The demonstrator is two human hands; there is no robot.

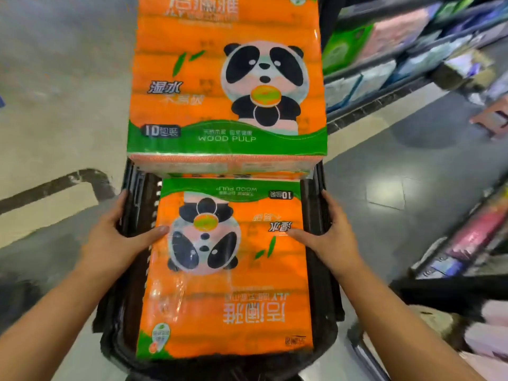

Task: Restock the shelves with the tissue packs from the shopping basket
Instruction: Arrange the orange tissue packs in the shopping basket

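The floor [412,171] was the largest surface noted: grey glossy tile on the shelf side, paler tile toward the open aisle, with a dark band [55,188] set into it. Shelving [384,75] ran along the person's right, stocked with packaged paper goods in green, pink, blue and white; their labels were too blurred to read.

A black shopping basket [316,207] sat directly below the person. It held two large orange tissue packs. The farther pack [192,78] stood higher, propped at the basket's far end and facing the person right way up. Its wrapper showed a panda holding an orange disc, green leaves, the printing "10" with Chinese characters in a dark badge, "WOOD PULP" on a green band, and "JLY" under large white Chinese characters at the top. The nearer pack [228,284] lay flat in the basket, same design, turned upside down to the viewer, so "WOOD PULP", "10" and "JLY" read inverted. A small green and white seal marked its near left corner.

The left hand [115,240] gripped the basket's left rim, thumb lying across onto the nearer pack's wrapper. The right hand [332,240] gripped the right rim likewise, thumb resting on the pack's top face. Both forearms were bare. Neither pack had yet reached the shelves.
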